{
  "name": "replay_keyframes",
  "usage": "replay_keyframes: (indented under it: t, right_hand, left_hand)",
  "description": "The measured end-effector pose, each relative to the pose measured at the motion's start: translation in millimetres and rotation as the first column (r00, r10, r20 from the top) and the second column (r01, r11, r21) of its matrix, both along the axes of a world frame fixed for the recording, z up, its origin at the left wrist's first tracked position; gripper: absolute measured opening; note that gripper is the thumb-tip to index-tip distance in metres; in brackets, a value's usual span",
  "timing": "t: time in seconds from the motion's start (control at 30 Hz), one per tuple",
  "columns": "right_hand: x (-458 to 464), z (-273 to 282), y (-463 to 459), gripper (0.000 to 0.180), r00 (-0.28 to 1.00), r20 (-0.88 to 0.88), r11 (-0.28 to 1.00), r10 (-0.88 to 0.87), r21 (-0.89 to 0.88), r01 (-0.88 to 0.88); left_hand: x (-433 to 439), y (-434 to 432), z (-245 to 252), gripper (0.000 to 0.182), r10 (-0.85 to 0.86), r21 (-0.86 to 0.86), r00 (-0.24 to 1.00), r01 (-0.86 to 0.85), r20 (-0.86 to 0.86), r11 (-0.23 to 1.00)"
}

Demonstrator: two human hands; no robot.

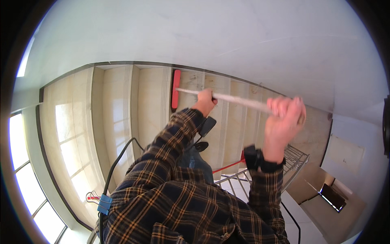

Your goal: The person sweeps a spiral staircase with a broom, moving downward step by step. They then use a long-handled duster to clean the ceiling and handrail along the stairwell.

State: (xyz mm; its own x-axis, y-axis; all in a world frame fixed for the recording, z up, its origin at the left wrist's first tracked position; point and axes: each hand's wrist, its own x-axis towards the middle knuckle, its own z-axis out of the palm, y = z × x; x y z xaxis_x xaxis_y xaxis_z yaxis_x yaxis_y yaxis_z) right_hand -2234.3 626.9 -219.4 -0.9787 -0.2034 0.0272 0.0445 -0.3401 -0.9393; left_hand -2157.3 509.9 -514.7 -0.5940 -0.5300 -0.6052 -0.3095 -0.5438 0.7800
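I hold a broom by its pale handle (240, 101), which slants across the view from the broom head to my right hand. My left hand (206, 101) grips the handle's lower part, close to the head. Around its upper end my right hand (285, 123) is closed, slightly blurred. The red broom head (175, 90) with dark bristles rests on a stair tread, set against the riser beside the wall. Dark marks or dirt (195, 80) show on the tread just right of the head.
Pale stairs (152, 100) with grooved edges run along a white wall (195, 33). A metal railing (234, 183) borders the other side, with a red-handled tool (228, 166) near it. Windows (21, 146) stand at left. A cable (114, 167) with a blue clip (104, 204) runs along my sleeve.
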Motion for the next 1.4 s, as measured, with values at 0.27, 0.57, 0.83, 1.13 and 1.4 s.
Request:
replay_keyframes:
  t: [0.27, 0.57, 0.83, 1.13, 1.4]
  right_hand:
    - [-13.5, -14.3, 30.9, 0.036, 0.967, 0.062, 0.968, -0.247, 0.066, 0.243]
    - [19.0, 36.6, 58.9, 0.022, 0.914, -0.26, 0.95, 0.312, 0.088, -0.3]
    - [-23.6, -16.8, 31.5, 0.032, 0.994, 0.084, 0.997, -0.076, 0.0, 0.076]
    - [24.3, 20.1, 61.1, 0.025, 0.992, -0.124, 0.99, -0.001, -0.141, -0.017]
    - [10.0, 5.4, 68.2, 0.033, 0.954, -0.022, 0.952, -0.299, 0.057, 0.3]
  left_hand:
    - [-45.6, 13.2, -26.6, 0.016, -0.429, 0.157, 0.865, 0.4, 0.259, 0.903]
    - [2.7, 45.8, 41.1, 0.01, 0.254, 0.559, 0.897, -0.426, 0.36, 0.711]
    - [-25.9, 3.1, -4.1, 0.012, -0.56, -0.087, 0.783, 0.599, 0.269, 0.796]
    - [4.1, 35.7, 37.6, 0.012, 0.111, 0.59, 0.91, -0.349, 0.4, 0.729]
    - [-20.3, 53.1, -11.3, 0.016, -0.679, -0.587, 0.675, 0.685, 0.288, 0.432]
